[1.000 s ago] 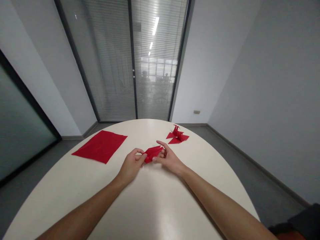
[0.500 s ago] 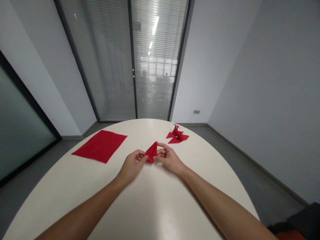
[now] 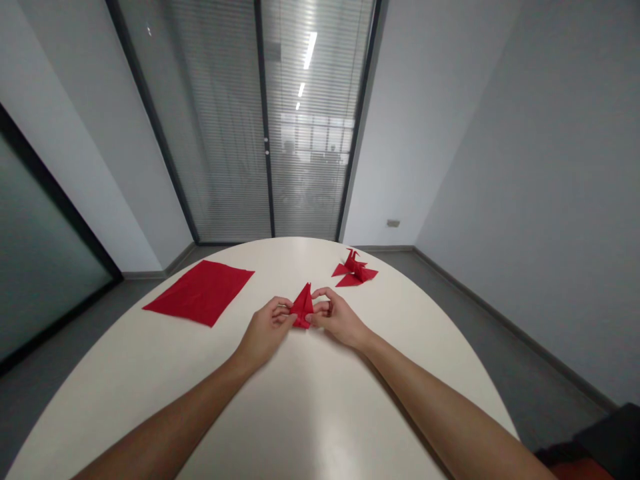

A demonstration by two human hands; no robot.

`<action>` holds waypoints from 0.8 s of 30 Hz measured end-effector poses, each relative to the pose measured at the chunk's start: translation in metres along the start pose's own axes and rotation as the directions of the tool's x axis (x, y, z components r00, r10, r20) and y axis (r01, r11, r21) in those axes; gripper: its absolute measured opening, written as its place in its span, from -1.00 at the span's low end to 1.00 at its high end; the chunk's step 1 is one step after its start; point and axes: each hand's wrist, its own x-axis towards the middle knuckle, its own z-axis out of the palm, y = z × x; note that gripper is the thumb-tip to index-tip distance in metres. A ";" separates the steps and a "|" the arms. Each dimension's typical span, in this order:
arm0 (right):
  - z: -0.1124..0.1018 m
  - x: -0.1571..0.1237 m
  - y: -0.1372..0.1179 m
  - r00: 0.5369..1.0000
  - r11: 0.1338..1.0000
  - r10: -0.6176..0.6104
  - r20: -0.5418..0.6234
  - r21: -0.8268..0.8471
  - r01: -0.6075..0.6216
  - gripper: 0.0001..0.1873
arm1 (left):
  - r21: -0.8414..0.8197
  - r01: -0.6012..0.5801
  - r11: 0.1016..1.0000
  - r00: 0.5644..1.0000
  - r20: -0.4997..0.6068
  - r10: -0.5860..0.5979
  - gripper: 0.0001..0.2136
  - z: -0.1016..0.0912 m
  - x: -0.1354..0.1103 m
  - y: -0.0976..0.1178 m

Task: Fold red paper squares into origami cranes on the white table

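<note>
A flat rectangular sheet of red paper (image 3: 200, 292) lies near the far left edge of the cream oval tabletop (image 3: 310, 407), spread out and touching nothing else.

To its right, about midway across the tabletop and closer to the far edge than the near one, is the left hand (image 3: 264, 331). Its bare forearm reaches in from the near left edge. The thumb and forefinger are pressed together on the lower left side of a small folded piece of red paper (image 3: 303, 308), and the other fingers curl in under the palm.

The small folded piece of red paper sits between the two hands and is gripped from both sides. It is a narrow triangle with its point standing up and away from the person. Whether its lower corner touches the tabletop cannot be told.

Just right of it, the right hand (image 3: 339, 318) comes in from the near right edge. Thumb and forefinger are clamped on the paper's right side, with the forefinger arched high above the thumb. The two hands almost meet at the paper.

Further right, near the far right edge and well apart from the hands, rests a red folded paper figure with pointed wings (image 3: 355, 271).
</note>
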 end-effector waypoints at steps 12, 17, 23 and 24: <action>-0.001 -0.002 -0.003 0.988 0.972 -0.141 0.061 -0.181 0.150 -0.78 | 0.045 0.022 0.999 1.000 -0.004 -0.022 -0.83 0.000 -0.002 0.008; -0.002 -0.003 -0.001 0.990 0.973 -0.126 0.056 -0.187 0.134 -0.84 | 0.031 0.042 0.999 0.999 0.022 -0.043 -0.80 0.000 0.000 0.007; 0.001 -0.003 -0.001 0.997 0.992 -0.058 0.051 -0.113 0.064 -0.81 | 0.080 0.049 0.996 0.999 0.012 -0.050 -0.78 -0.003 0.001 0.005; 0.001 -0.003 -0.001 0.997 0.992 -0.063 0.049 -0.110 0.068 -0.83 | 0.073 0.044 0.996 0.999 0.010 -0.045 -0.77 -0.003 0.000 0.005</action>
